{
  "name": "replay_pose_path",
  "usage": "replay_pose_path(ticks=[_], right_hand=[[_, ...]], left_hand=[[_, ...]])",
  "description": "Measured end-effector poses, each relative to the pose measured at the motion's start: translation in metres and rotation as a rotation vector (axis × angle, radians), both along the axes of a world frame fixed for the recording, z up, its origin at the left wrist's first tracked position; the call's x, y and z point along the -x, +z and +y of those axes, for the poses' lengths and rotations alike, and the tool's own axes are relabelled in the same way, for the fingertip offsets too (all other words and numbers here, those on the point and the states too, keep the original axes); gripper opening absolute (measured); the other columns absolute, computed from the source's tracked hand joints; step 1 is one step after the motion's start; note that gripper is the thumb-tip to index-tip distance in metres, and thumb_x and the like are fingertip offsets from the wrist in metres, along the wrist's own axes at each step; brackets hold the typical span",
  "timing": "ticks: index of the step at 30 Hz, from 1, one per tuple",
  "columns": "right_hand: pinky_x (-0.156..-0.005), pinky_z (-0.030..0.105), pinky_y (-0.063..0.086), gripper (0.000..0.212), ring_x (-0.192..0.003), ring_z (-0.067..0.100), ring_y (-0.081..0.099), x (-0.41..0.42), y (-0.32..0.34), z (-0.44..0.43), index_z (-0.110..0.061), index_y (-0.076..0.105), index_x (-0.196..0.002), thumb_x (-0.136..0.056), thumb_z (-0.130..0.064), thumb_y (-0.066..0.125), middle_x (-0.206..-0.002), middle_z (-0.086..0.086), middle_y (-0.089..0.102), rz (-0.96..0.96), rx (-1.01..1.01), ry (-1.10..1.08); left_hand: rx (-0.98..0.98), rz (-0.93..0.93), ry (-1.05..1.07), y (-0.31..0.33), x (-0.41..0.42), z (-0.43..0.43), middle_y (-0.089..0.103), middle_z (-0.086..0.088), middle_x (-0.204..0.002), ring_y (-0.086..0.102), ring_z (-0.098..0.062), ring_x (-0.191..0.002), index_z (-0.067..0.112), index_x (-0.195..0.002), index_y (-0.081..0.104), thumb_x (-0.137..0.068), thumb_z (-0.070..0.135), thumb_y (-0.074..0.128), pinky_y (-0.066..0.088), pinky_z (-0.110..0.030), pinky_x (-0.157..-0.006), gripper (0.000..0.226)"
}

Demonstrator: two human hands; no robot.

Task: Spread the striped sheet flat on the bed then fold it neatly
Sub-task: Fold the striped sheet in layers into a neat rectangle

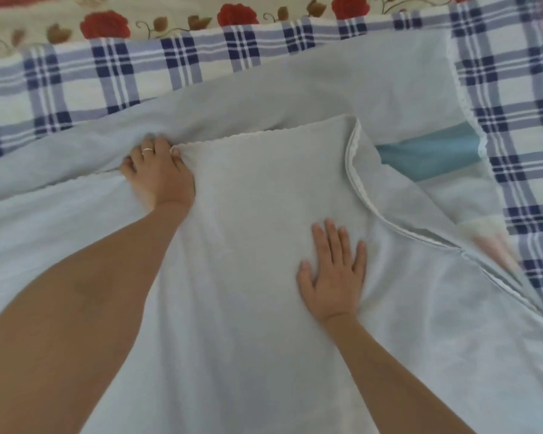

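Gripping sheet (257,195) — left hand (161,174), right hand (333,274) flat

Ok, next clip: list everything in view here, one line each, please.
striped sheet: one, pale blue-grey with a teal band at the right and white scalloped trim, lying partly folded across the bed
checked blanket: one, navy and white, under the sheet, showing beyond it and at the right
floral cloth: one, cream with red roses, along the top edge
ring: one, pale metal, on a finger at the sheet's folded edge
left hand: one, grips the sheet's folded edge, left of centre
right hand: one, flat with fingers spread, presses on the sheet, right of centre
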State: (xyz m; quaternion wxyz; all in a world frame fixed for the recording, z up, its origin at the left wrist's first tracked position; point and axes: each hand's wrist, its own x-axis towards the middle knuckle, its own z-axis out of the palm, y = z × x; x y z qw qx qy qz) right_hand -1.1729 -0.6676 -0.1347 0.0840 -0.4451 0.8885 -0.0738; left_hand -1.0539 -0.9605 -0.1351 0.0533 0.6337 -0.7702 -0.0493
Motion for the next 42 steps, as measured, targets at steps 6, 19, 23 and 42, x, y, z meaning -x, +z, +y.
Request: replay_pose_path(ticks=[6,19,23,42], right_hand=[[-0.117,0.05,0.008,0.069,-0.141,0.022,0.027,0.003,-0.003,-0.003,-0.022,0.031,-0.148,-0.083,-0.042,0.038,-0.155,0.001,0.029,0.025,-0.003,0.006],[-0.117,0.048,0.001,0.075,-0.143,0.016,0.023,0.0,0.008,0.003,-0.024,0.035,-0.146,-0.08,-0.059,0.028,-0.156,-0.003,0.028,-0.045,0.052,0.019],[-0.117,0.048,0.001,0.071,-0.143,0.013,0.023,0.002,-0.004,0.001,-0.027,0.036,-0.145,-0.083,-0.062,0.031,-0.154,-0.007,0.03,0.038,0.118,0.055],[-0.118,0.049,0.012,0.064,-0.143,0.019,0.027,-0.178,0.001,0.441,-0.019,0.04,-0.145,-0.087,-0.046,0.049,-0.154,-0.001,0.031,-0.126,0.073,0.399]], left_hand=[[-0.006,0.001,0.026,0.003,0.001,0.001,0.049,-0.017,-0.131,0.039,-0.033,-0.122,0.008,-0.122,0.051,-0.097,0.025,0.028,0.02,-0.045,-0.106,0.037],[-0.131,0.096,-0.469,0.036,-0.139,0.438,0.019,-0.001,-0.158,0.03,-0.024,-0.139,0.022,-0.139,0.043,-0.084,0.04,0.043,0.011,-0.056,-0.109,0.058],[-0.139,0.032,-0.427,0.003,-0.157,0.477,0.035,-0.005,-0.151,0.035,-0.024,-0.137,0.02,-0.138,0.048,-0.081,0.044,0.047,0.017,-0.061,-0.109,0.062],[-0.082,0.012,-0.353,0.002,-0.158,0.5,0.036,-0.002,-0.151,0.026,-0.017,-0.142,0.017,-0.138,0.045,-0.089,0.032,0.041,0.004,-0.054,-0.114,0.052]])
